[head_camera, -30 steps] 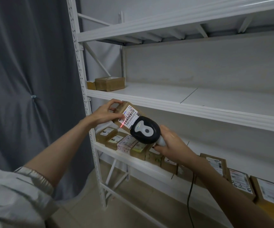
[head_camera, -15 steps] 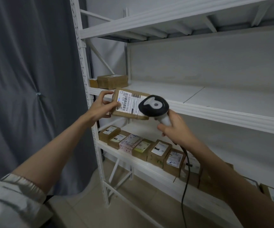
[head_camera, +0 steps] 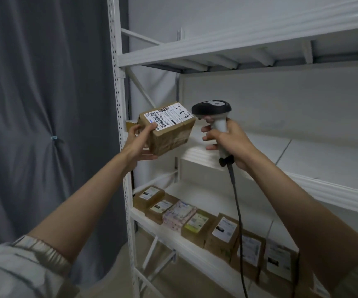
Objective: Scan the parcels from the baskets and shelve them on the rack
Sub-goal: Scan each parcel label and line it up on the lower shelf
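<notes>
Fingers point(head_camera: 152, 127) of the left hand point(head_camera: 140, 139) are curling round the near left end of the small brown cardboard parcel point(head_camera: 167, 127), thumb beneath and fingertips lying on its white printed label point(head_camera: 168, 116); those of the right hand point(head_camera: 229, 140) are wrapping the pale grip of the black-headed corded barcode scanner point(head_camera: 213, 117).

Going from largest to smallest: the tall white metal rack point(head_camera: 117, 87) is filling the right of the scene, and its middle shelf point(head_camera: 303, 151) is lying bare just beyond the parcel, which is hanging in the air at the shelf's left front edge, slightly tilted, label up. I judge the step in hand to be shelving this parcel, so that shelf's left end looks like the natural landing place. Another brown box seems to be sitting far left behind the parcel, mostly hidden, so sliding in to its right would avoid a knock.

On the lower shelf point(head_camera: 173, 235) a row of labelled brown parcels point(head_camera: 197, 220) is standing side by side, which suggests keeping this label facing outward too.

To do it well, the left hand should be lowering the far edge onto the board first, then pushing it back flat. Meanwhile the scanner is sitting just right of the parcel; its black cable point(head_camera: 237, 211) is dangling in front of the lower row, so drawing the right hand aside would keep cord and head clear.
</notes>
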{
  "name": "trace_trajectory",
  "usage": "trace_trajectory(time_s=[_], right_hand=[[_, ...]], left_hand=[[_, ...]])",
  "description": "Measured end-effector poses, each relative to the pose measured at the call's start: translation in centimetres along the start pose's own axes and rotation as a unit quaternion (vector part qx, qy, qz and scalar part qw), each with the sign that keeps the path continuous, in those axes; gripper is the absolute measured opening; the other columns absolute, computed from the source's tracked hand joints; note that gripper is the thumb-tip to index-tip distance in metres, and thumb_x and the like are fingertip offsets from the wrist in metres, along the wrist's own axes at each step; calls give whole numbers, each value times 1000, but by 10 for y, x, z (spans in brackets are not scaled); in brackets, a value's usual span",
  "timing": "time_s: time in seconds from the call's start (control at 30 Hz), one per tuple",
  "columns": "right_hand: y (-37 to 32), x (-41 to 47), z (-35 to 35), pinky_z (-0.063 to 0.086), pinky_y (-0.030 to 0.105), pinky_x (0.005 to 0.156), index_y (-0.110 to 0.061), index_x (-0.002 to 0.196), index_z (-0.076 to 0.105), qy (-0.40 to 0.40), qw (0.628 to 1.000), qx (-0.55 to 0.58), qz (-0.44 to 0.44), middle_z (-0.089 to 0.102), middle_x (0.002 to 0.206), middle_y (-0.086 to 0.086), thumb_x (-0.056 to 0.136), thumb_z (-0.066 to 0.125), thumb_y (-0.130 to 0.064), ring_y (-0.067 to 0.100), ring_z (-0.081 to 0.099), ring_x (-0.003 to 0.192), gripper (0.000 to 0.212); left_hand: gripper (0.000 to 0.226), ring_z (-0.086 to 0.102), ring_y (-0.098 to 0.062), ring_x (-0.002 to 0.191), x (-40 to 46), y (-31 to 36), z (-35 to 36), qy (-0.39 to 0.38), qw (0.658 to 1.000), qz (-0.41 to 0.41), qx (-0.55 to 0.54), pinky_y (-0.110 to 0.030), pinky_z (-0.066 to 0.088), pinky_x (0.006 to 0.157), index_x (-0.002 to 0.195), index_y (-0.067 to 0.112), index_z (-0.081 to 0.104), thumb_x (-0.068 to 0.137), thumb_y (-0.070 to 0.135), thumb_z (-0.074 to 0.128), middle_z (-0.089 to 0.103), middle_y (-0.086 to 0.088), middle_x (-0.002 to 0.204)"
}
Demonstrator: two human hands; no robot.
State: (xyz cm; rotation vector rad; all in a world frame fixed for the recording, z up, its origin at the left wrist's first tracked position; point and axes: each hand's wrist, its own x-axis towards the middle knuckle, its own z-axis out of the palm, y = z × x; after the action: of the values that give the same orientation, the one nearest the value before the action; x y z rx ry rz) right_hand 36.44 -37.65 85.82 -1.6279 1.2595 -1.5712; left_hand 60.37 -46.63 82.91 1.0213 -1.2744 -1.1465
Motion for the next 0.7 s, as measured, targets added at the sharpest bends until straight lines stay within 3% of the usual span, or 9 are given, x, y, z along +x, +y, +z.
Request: trace_trajectory(time_s=[0.13, 0.23, 0.37, 0.5, 0.6, 0.7], right_hand=[[11, 44, 17, 63, 37, 78, -11, 126, 58, 13, 998, 55, 36, 69, 120, 14, 94, 62, -6, 25, 71, 101, 33], [24, 68, 27, 62, 38, 83, -10, 126, 58, 10, 994, 86, 62, 68, 123, 14, 94, 63, -3, 27, 69, 110, 34], [45, 89, 42, 60, 40, 90, -8, 130, 59, -4, 991, 94, 90, 68, 123, 9, 91, 60, 6, 22, 69, 112, 41], [69, 106, 55, 58, 41, 93, -6, 126, 63, -14, 988, 111, 104, 71, 123, 8, 90, 64, 5, 21, 69, 113, 37], [81, 115, 61, 58, 42, 95, -5, 125, 64, -36, 989, 95, 109, 72, 122, 7, 89, 66, 3, 20, 70, 112, 37], [89, 122, 67, 57, 43, 97, -5, 123, 65, -29, 990, 83, 115, 74, 118, 6, 89, 66, 2, 21, 71, 109, 35]], left_hand=[[78, 59, -25, 110, 44, 3, 4, -2, 999, -22, -33, -46, 63, 64, 140, 23, 35, 82, 56, 76, 50, -6, 126], [68, 57, -17, 98, 72, 5, 11, -8, 998, -41, -46, -49, 63, 65, 133, 20, 38, 85, 51, 75, 51, -1, 112], [73, 65, -25, 104, 108, -3, 18, -24, 997, -62, -45, -43, 63, 59, 134, 20, 49, 79, 57, 78, 60, -6, 126], [69, 68, -23, 100, 134, -14, 23, -61, 995, -76, -6, -40, 64, 64, 129, 21, 62, 78, 66, 73, 66, -8, 123], [85, 69, -27, 104, 148, -23, 25, -88, 994, -68, 15, -45, 64, 69, 131, 21, 61, 69, 77, 72, 65, -9, 128], [120, 56, -35, 125, 155, -32, 24, -62, 985, -12, 159, -49, 62, 80, 149, 20, 42, 56, 92, 66, 46, -9, 151]])
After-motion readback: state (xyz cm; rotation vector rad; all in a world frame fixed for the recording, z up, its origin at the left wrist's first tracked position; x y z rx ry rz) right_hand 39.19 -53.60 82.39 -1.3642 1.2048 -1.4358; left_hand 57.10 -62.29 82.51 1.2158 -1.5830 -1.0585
